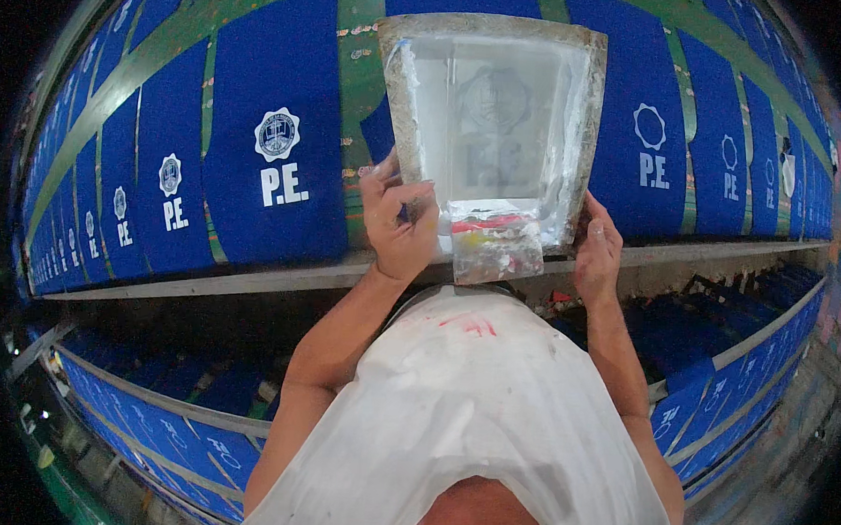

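A screen-printing frame (592, 120) with worn, greyish wooden sides is in front of me, over the blue cloth panels. Through its pale mesh (491, 162) a faint emblem and lettering show. My left hand (402, 219) grips the frame's lower left side, its fingers bent. At the lower right side, my right hand (597, 247) is closed round the edge, its fingers partly hidden behind it. A translucent, ink-stained block (498, 250), perhaps a squeegee, rests across the frame's near end between my hands, with red and yellow smears on it.
Blue cloth panels (278, 97) lie in a long row on a green table (356, 81). Left panels bear a filled white emblem with letters; right ones (651, 174) show only its outline with letters. Behind me, another rack of printed blue cloths (182, 449) runs alongside.
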Motion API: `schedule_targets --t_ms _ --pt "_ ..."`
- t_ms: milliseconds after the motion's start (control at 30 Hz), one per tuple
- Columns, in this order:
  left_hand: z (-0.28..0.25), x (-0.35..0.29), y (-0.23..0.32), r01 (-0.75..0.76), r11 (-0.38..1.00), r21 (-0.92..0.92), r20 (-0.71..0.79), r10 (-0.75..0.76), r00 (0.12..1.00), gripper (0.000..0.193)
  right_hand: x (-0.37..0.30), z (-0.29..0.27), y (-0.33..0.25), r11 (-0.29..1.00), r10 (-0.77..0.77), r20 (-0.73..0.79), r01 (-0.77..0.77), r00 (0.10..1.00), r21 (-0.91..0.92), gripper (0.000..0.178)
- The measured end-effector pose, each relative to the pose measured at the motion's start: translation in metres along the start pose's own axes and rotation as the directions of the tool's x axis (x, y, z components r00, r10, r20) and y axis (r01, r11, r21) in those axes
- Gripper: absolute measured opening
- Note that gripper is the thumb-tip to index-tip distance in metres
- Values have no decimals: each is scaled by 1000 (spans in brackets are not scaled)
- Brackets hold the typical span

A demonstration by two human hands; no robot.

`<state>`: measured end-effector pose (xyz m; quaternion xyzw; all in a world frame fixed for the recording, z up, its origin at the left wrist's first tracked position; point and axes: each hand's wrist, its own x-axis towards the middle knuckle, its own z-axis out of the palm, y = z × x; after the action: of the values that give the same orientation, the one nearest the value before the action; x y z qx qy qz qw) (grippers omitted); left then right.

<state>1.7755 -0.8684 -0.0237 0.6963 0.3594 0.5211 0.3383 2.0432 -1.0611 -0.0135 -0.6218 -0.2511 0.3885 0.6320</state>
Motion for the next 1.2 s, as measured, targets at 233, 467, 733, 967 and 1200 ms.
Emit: schedule_targets --t_ms 233,467,733,967,1200 --pt "19 -1 -8 166 986 11 -12 -166 986 21 11 -18 5 979 7 37 1 999 -203 51" --pt "25 -7 -23 398 897 -195 -15 -408 913 18 21 -13 -3 910 -79 115 118 990 -397 52" --pt "26 -5 -22 502 823 -268 15 -517 856 18 21 -15 0 918 -70 116 110 991 -381 51" --pt "25 -3 -22 504 834 -223 16 -514 858 19 6 12 -48 525 -324 244 389 914 -757 44" --pt "20 -3 -26 569 806 -163 65 -567 821 17 -8 56 -64 341 -212 682 707 700 -620 43"
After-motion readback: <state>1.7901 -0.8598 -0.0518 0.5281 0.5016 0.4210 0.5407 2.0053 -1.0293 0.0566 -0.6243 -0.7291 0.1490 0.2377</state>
